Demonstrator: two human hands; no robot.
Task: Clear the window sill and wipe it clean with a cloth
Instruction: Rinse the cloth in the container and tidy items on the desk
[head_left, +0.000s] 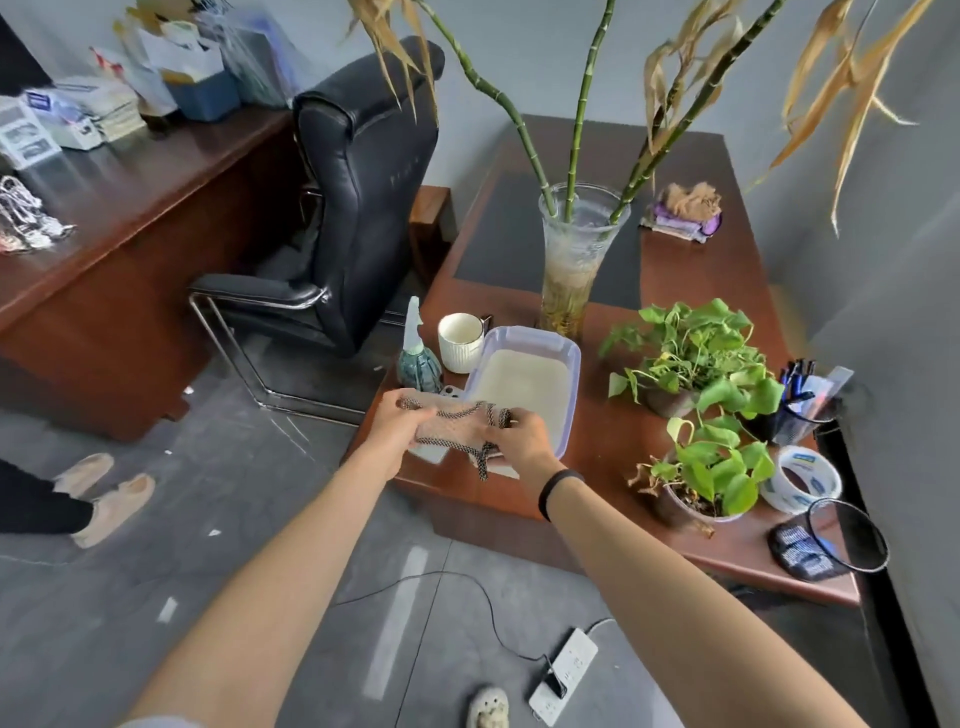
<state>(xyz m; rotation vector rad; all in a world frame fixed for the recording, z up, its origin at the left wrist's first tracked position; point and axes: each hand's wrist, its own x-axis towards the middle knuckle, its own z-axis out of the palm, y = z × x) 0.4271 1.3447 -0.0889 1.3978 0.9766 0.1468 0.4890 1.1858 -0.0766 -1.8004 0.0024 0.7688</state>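
A beige cloth (451, 427) with dark speckled edging is stretched between both hands over the near left corner of a brown low table (613, 452). My left hand (397, 423) grips its left end, and my right hand (522, 434) pinches its right end. Just behind the cloth lies a pale plastic tub (566, 358) holding milky liquid. A green spray bottle (418, 358) and a white ribbed mug (460, 343) stand to the tub's left. The window sill itself is not in view.
On the table stand a glass vase (574, 260) of bamboo, two potted green plants (696, 358), a pen holder (802, 410), a tape roll (802, 478) and a purple rag (680, 215). A black office chair (353, 218) and desk (130, 218) sit left. A power strip (563, 675) lies on the floor.
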